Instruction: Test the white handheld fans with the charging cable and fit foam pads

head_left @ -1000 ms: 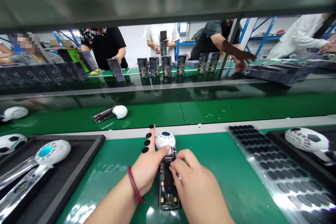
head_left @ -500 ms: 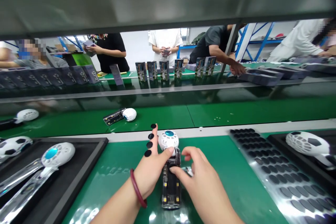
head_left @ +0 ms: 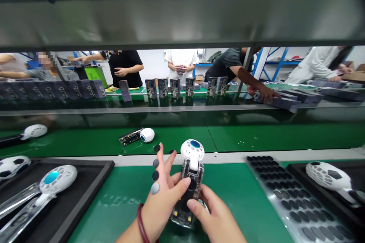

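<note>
A small device with a white round head and blue centre (head_left: 192,149) has a clear body over a black inside, tilted a little. My left hand (head_left: 165,188) has its thumb on the body's left side; round black stickers and one grey one cling along its fingers. My right hand (head_left: 212,209) grips the body from the right, thumb on the front and fingers behind. A black disc lies on the body near my left thumb. To the right is a clear sheet of black round stickers (head_left: 288,193).
Black trays (head_left: 99,178) at left and right hold white-headed devices (head_left: 58,179). Another device (head_left: 147,135) lies on the green belt (head_left: 182,138) ahead. A metal shelf (head_left: 171,19) spans overhead. Across stand boxes (head_left: 175,88) and several people.
The device has tilted and my right fingers have closed round it. A grey disc now shows on my left hand. The view has shifted upward; across the belt, a person's arm reaches farther right.
</note>
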{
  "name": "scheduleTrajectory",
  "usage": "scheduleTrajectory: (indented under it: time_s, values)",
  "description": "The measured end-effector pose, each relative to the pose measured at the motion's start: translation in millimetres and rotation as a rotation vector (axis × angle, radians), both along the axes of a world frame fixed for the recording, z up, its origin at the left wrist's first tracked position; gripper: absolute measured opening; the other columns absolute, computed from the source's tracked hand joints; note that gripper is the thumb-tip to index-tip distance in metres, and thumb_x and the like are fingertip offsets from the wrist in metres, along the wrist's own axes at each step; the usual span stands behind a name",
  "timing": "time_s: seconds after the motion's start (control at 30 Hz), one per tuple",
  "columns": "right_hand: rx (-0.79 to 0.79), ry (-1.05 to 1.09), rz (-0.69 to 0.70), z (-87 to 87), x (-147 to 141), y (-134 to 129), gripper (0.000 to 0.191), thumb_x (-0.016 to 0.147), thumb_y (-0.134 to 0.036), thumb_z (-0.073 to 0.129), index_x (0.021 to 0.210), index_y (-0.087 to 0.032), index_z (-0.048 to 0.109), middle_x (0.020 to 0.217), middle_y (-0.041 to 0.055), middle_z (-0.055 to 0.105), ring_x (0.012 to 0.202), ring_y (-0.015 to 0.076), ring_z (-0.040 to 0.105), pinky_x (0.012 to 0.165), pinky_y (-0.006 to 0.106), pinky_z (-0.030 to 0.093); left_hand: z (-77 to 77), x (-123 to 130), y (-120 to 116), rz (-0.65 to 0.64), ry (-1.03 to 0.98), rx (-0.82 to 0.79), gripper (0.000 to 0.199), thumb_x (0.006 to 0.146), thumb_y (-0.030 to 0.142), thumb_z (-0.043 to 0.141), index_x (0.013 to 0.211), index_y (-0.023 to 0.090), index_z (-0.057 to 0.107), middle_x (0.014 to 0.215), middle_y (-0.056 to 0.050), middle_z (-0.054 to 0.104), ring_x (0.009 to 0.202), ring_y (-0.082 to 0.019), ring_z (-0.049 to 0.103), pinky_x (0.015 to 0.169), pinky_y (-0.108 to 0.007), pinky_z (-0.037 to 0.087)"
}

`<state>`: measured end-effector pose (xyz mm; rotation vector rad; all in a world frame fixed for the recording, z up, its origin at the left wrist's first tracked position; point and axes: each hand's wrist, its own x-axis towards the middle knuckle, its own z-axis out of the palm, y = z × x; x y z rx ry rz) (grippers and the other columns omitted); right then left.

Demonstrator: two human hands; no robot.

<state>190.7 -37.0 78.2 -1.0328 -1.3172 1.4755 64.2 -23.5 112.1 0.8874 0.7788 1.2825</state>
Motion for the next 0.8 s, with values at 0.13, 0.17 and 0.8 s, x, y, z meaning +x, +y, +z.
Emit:
scheduleTrajectory:
  time_s: [0.13,0.17,0.8]
  values:
    - [0.029,-0.066,-0.024,4.7,0,-3,0.031,0.071,-0.024,0.053,0.101,-0.016,0.054,0.095,0.0079,0.064,0.089,0.0225,0.057,0.077,0.034,0.043,-1.1,-2,0,-0.045,-0.004,0.030,0.092,0.074,0.019,0.061,0.124,0.052,-0.009,0.141,-0.005,0.008,0.100,-0.022,0.054,0.082,-0.038,0.044]
    - [0.036,-0.090,-0.028,6.4,0,-4,0.031,0.071,-0.024,0.053,0.101,-0.016,0.054,0.094,0.0074,0.065,0.089,0.0225,0.058,0.076,0.033,0.044,-1.1,-3,0,-0.067,0.001,0.032,0.093,0.074,0.019,0.060,0.124,0.051,-0.011,0.141,-0.005,0.008,0.101,-0.022,0.053,0.083,-0.038,0.043]
    - [0.240,-0.574,-0.096,8.8,13,-2,0.033,0.077,-0.040,0.043,0.103,-0.021,0.051,0.071,0.0008,0.060,0.065,0.0190,0.057,0.059,0.027,0.042,5.2,-9,4,0.022,0.110,0.004,0.085,0.077,0.022,0.056,0.125,0.050,-0.008,0.130,-0.006,0.030,0.089,-0.019,0.057,0.074,-0.037,0.047]
